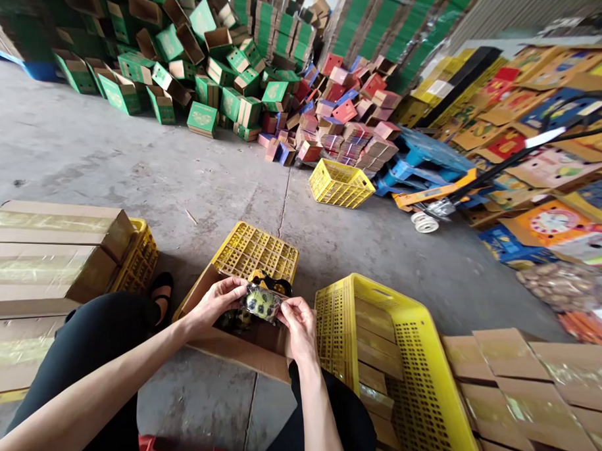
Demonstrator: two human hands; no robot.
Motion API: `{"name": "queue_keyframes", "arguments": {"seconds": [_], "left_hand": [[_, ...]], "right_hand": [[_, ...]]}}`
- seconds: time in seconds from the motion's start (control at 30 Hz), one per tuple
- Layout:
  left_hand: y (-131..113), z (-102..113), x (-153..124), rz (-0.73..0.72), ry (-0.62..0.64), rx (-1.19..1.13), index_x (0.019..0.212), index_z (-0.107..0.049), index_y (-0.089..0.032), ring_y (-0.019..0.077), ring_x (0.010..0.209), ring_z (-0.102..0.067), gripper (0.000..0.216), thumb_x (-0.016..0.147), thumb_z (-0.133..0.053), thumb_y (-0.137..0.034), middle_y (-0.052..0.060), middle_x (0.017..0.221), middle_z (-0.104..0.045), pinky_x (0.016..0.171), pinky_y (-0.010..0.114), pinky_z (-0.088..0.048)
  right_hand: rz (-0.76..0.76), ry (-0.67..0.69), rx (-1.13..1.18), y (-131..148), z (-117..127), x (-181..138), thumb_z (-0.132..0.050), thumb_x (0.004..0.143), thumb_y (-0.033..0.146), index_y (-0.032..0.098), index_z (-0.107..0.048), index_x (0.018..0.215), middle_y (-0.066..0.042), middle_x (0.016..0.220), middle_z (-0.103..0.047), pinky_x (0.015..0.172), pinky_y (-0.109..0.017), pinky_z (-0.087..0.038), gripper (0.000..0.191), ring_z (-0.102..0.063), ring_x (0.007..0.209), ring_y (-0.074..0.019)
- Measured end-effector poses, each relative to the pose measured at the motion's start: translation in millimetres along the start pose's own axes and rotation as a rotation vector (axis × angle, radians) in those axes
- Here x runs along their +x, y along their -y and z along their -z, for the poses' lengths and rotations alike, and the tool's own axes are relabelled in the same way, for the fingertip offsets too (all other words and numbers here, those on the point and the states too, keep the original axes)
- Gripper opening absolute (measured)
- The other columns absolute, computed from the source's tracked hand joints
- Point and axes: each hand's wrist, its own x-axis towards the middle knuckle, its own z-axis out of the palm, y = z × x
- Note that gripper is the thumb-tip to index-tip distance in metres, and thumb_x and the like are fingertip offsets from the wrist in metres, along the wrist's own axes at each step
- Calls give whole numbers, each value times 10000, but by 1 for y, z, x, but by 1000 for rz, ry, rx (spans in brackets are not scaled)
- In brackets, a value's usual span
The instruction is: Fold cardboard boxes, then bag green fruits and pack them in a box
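Between my two hands is a clear plastic packet (263,302) with something yellow-green with dark round spots inside. My left hand (218,303) pinches its left end, and my right hand (298,323) pinches its right end. Just behind the packet lies a yellow and black object (274,284), partly covered, whose kind I cannot make out. Beneath my hands stands an open cardboard box (237,348) with more dark and yellow-green pieces in it. The box rests against an upturned yellow crate (255,250).
At my right stands a yellow crate (418,341) holding flat cardboard boxes, with more boxes (527,378) beyond. Taped cartons (48,236) are stacked at my left. Farther off are another yellow crate (340,184), a pallet jack (430,197), blue pallets (426,154) and heaped green boxes (203,119).
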Motion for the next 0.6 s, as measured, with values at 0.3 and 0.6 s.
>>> {"name": "queue_keyframes", "arguments": {"seconds": [0.3,0.6], "left_hand": [[-1,-2,-4,93,148,52,1161,-776,-188,244,1015,-735,522,801,-847,-559,116,1147,-772,896,335,-593],[7,4,3,132,19,-23,969,-761,-133,151,746,-713,506,761,-869,-581,73,907,-759,723,273,-628]], "right_hand": [[-6,48,-61,-7,-1,1,-848,758,587,266,-672,820,-3,834,-703,791,-371,-635,371,-698,791,-215],[46,161,-121,3,-3,-4,-818,830,502,315,-677,1229,-43,1156,-739,790,-328,-627,463,-722,900,-210]]}}
